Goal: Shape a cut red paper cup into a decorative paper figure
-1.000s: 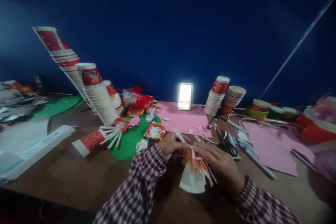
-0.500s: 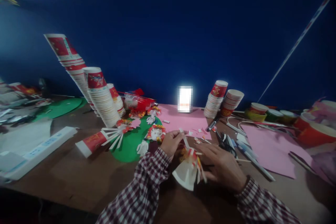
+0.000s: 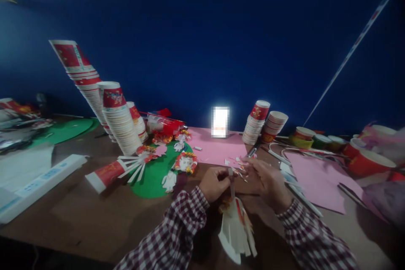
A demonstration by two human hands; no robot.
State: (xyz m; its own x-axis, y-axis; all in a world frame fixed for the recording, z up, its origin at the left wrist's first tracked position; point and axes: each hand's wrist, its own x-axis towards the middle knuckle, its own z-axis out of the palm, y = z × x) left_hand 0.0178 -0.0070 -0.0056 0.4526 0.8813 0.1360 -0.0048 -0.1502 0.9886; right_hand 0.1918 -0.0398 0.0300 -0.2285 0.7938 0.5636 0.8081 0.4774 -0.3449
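My left hand (image 3: 215, 183) is closed, pinching the end of a pale strip that rises from a cut paper cup (image 3: 232, 234). The cup's wall is slit into strips, which fan toward me, white inside with red and yellow print showing. It hangs or rests just below the hand; I cannot tell which. To the right, my right hand (image 3: 268, 181) is apart from the cup. Its fingers stretch forward beside small paper scraps (image 3: 237, 163), and nothing shows in them. Another slit paper cup (image 3: 106, 175) lies on its side at the left, its strips spread out.
Tall stacks of paper cups (image 3: 118, 118) lean at the left; shorter stacks (image 3: 255, 122) stand at the back right. A green sheet (image 3: 148, 183) bears paper cutouts (image 3: 186, 162). A lit phone (image 3: 220, 122) stands on pink paper (image 3: 205, 139). A power strip (image 3: 47, 181) lies at the left.
The cut cup has swung down toward me, its strips now hanging lower. My right hand has moved off it, up toward the paper scraps. My left hand still pinches the strip.
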